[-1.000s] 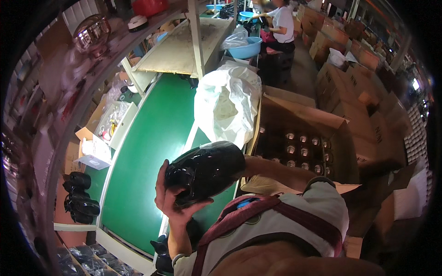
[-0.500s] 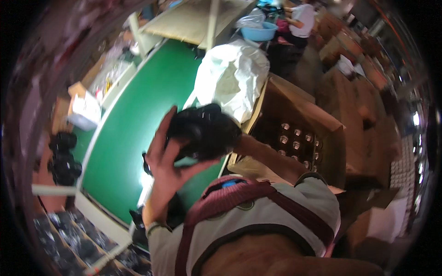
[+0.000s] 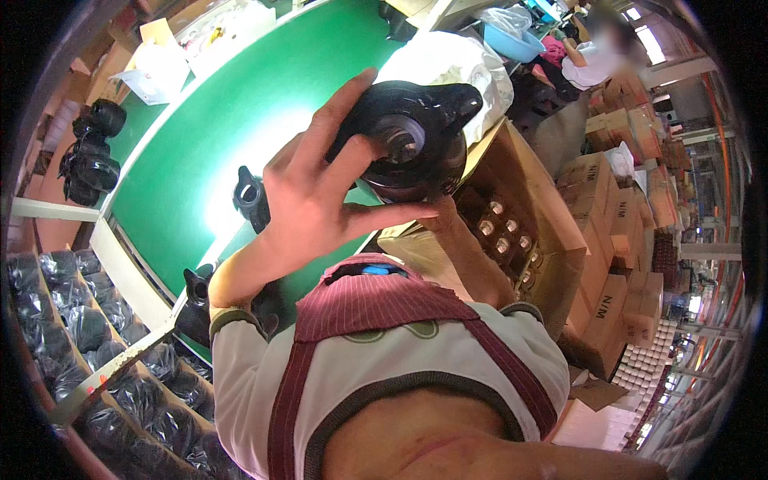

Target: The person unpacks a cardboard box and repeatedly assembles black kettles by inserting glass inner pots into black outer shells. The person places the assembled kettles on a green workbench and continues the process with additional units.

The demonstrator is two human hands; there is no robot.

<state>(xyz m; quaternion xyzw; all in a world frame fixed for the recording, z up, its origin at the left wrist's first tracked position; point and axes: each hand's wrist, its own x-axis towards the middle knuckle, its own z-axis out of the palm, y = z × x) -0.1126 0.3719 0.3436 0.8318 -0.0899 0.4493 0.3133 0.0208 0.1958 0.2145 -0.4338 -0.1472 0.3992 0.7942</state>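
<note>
Black and glossy, a plastic jug [image 3: 416, 140] with a spout now sits raised close to the head, higher than a second ago, its round mouth turned toward the camera as if for inspection. The left hand [image 3: 320, 200] spreads against it, fingers [image 3: 352, 164] open across the rim and the thumb pressing underneath. The right hand is hidden behind the jug, so its grip cannot be told. Lower, by the left elbow, more black jugs [image 3: 252, 196] stand on the green surface [image 3: 208, 128]. Beyond lie an open carton [image 3: 512, 232] of parts and a white bag [image 3: 448, 60].
</note>
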